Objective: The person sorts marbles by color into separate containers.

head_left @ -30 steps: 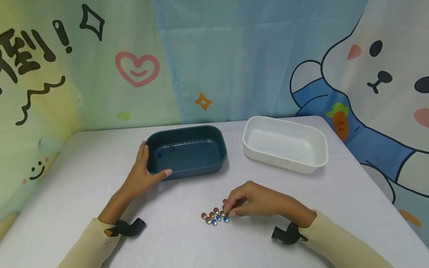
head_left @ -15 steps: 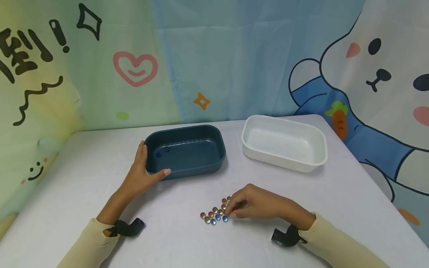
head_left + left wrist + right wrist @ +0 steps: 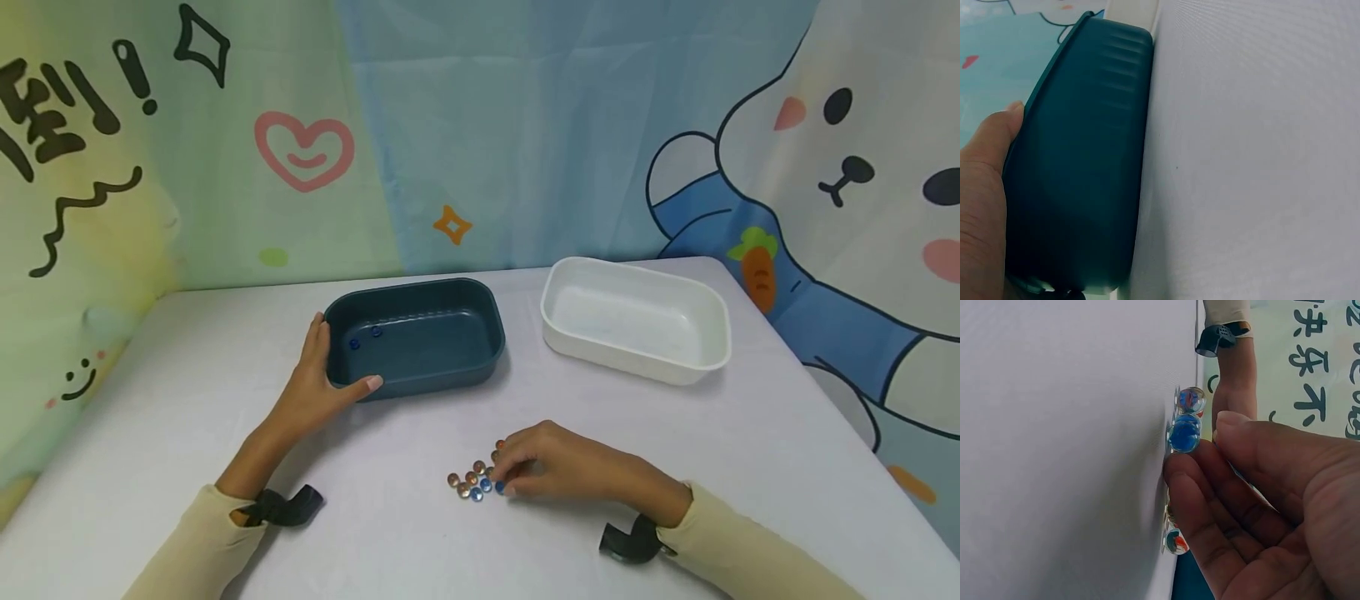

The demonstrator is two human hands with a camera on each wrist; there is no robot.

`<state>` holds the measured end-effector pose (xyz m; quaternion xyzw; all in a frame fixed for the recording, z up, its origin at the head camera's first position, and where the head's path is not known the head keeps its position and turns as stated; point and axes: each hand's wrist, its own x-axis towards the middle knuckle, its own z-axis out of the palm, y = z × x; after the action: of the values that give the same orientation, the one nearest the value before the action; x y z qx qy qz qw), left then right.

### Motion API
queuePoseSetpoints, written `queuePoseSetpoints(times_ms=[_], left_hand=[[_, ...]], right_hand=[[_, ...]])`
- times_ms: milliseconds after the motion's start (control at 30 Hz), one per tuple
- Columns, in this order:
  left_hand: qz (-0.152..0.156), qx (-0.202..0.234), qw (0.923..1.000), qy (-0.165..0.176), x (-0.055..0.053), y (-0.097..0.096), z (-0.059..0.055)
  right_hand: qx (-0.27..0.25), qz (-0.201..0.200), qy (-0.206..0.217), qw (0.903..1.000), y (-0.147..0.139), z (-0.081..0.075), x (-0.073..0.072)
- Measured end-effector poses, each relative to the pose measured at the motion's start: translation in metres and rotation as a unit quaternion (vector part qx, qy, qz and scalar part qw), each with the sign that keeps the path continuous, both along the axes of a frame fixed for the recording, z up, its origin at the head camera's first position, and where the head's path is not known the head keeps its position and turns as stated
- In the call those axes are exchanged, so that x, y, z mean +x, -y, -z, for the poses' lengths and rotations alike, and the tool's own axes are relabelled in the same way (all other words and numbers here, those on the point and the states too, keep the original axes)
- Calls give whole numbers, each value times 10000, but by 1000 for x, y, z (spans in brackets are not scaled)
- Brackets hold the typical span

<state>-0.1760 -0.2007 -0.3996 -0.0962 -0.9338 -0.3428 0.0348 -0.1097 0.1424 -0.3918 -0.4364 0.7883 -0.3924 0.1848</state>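
My left hand (image 3: 318, 392) holds the near left corner of a dark teal plastic tray (image 3: 438, 387), thumb at its front rim and fingers along its left side. Two dark blue marbles (image 3: 355, 344) lie inside that tray. In the left wrist view the thumb (image 3: 1000, 128) presses against the tray's rim. My right hand (image 3: 558, 462) is low over the table among glass marbles, its fingers bent around a blue marble (image 3: 1184, 435). A gap shows between thumb and marble in the right wrist view. Amber marbles (image 3: 463, 491) and more blue ones (image 3: 477, 494) lie to its left; some are hidden behind the fingers.
A white plastic tray (image 3: 637, 360) stands at the back right, beside the teal one. White cloth covers the table (image 3: 405, 550), and a printed curtain (image 3: 525, 150) hangs behind it. Black wrist cameras (image 3: 630, 542) sit below both hands.
My right hand has shifted slightly left and down, its fingertips now at a blue marble on the near side of the group. The left hand keeps its place on the teal tray.
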Motion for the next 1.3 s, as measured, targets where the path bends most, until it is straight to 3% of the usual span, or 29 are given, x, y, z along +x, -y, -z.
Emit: queuePoseSetpoints(times_ms=[467,833,1300], left_hand=[[-45,-69,10000,-20,0,1,0],[-37,-12,10000,14,0,0,0],[-24,-38,10000,-15,0,0,0]], right_hand=[[-209,-319,-627,9973,7,2,5],[528,-215,-1123,9920,7,-2,10],[529,-159,-1357,9892,7,0,11]])
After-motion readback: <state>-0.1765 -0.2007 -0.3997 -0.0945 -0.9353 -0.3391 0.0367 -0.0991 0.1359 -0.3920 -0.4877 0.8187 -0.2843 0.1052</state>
